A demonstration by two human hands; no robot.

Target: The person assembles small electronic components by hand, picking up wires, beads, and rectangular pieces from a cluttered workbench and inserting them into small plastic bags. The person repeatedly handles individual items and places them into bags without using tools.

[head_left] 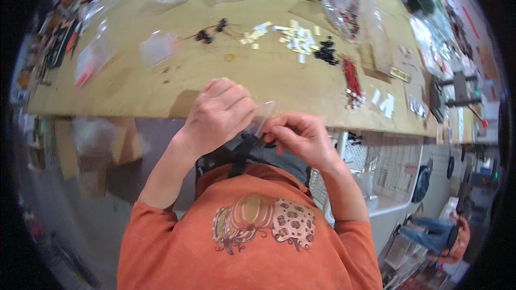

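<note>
At the table's front edge, my left hand (223, 110) is closed, its fingers curled under and mostly hidden behind its back. My right hand (303, 137) is closed in a pinch on a small clear plastic bag (266, 114). The bag spans the gap between both hands, and its upper edge rises above the table edge. Dark pieces (251, 140) show just below it; I cannot tell whether they are inside the bag or behind it. What the left fingers grip is hidden.
On the table (134, 88) lie a pile of pale tags (298, 38), black pieces (326, 52), red wire leads (351, 78) and a clear packet (157, 48). Larger plastic bags line the back. A white crate (395, 169) stands below, at right. Another person (441, 236) is at far right.
</note>
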